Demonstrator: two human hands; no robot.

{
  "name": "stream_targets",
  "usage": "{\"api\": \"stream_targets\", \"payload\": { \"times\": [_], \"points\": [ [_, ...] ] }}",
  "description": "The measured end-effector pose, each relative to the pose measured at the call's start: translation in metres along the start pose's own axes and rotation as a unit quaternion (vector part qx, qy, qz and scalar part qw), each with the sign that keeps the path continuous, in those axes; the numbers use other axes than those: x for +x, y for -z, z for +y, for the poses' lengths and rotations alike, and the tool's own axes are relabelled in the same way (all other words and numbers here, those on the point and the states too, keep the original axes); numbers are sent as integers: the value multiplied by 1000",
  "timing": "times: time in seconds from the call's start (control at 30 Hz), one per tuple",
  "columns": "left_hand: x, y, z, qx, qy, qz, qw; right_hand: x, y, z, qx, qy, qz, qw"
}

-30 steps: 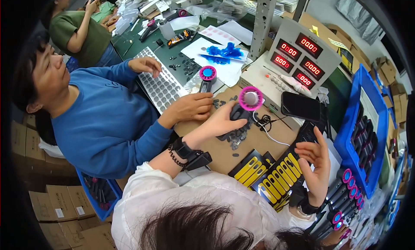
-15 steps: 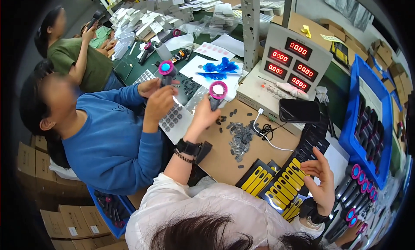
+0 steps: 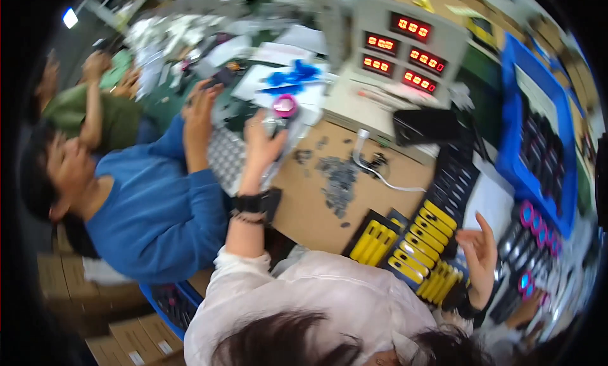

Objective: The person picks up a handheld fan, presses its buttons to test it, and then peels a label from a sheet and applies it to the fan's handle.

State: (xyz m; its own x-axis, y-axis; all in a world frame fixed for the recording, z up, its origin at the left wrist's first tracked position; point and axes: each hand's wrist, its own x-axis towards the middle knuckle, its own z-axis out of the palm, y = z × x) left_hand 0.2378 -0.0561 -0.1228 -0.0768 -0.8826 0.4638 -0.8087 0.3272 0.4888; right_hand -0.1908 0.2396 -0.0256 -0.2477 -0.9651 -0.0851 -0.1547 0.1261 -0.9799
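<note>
My left hand is raised at the near co-worker's side, its fingers round the grey neck of a handheld device with a pink-ringed round head. Motion smears the fingers somewhat. My right hand holds nothing, its fingers apart over the right end of a black tray with yellow strips. A loose pile of small dark grey pieces lies on the brown board between my hands. The near co-worker's hand, beside my left, is at a dark object, too blurred to name.
A meter box with red digits stands behind the board, a black phone at its front and a white cable below. At right sits a blue bin of dark devices, with several pink-ringed devices nearer me. Co-workers sit at left.
The whole view has shifted and blurred. My left hand has moved left with the device. The co-worker's pink-ringed device has dropped out of clear sight. My right hand stays open, slightly farther right.
</note>
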Motion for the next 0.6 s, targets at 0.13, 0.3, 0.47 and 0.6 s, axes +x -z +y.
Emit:
{"api": "stream_targets", "payload": {
  "times": [0.13, 0.3, 0.47, 0.6],
  "points": [
    [-15, 58, 99, -93, -6, -38, 995, 3, 10, 14, 13, -28, 65, 997],
    [-20, 68, 189, -330, -8, -240, 913, 1, 28, 35, -45, 19, 250, 967],
    [-23, 38, 253, -293, -321, -413, 800, -13, 61, 55, -271, 11, 414, 869],
    [-39, 19, 268, -315, -312, -463, 767, -2, 83, 62, -412, 6, 439, 799]
  ]
}}
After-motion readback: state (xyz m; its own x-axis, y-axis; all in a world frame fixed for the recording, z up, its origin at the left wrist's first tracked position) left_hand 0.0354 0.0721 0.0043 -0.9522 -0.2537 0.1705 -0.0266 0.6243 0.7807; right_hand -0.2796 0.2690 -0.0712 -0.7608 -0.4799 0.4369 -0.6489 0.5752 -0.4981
